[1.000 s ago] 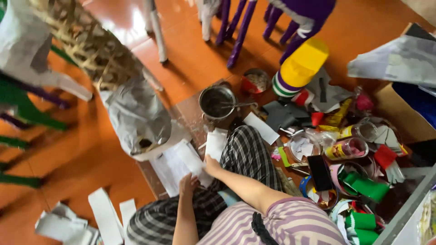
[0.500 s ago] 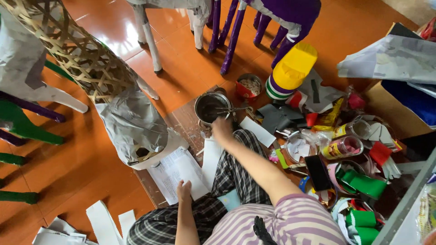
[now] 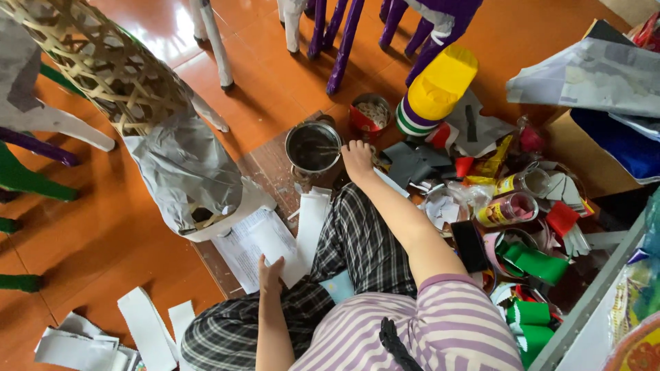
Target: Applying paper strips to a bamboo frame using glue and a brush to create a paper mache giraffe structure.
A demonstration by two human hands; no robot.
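Note:
My right hand [image 3: 357, 159] reaches forward to the right rim of a small metal pot [image 3: 313, 148] that stands on a brown board. Its fingers are curled around the end of a thin stick [image 3: 326, 148] lying across the pot. My left hand [image 3: 269, 272] rests flat on a printed white sheet [image 3: 251, 240] on the floor, beside my knee in checked trousers. A folded white paper strip [image 3: 311, 220] lies between the sheet and my leg.
A woven bamboo frame partly covered in grey paper [image 3: 182, 172] stands at the left. A red tin [image 3: 370, 115] and a yellow-topped stack of cups [image 3: 433, 93] sit past the pot. Coloured paper scraps, jars and green rolls [image 3: 529, 261] crowd the right. Paper strips [image 3: 144, 333] lie lower left.
My right hand left the paper strip by my knee and stretched forward to the pot. My left hand stayed on the white sheet.

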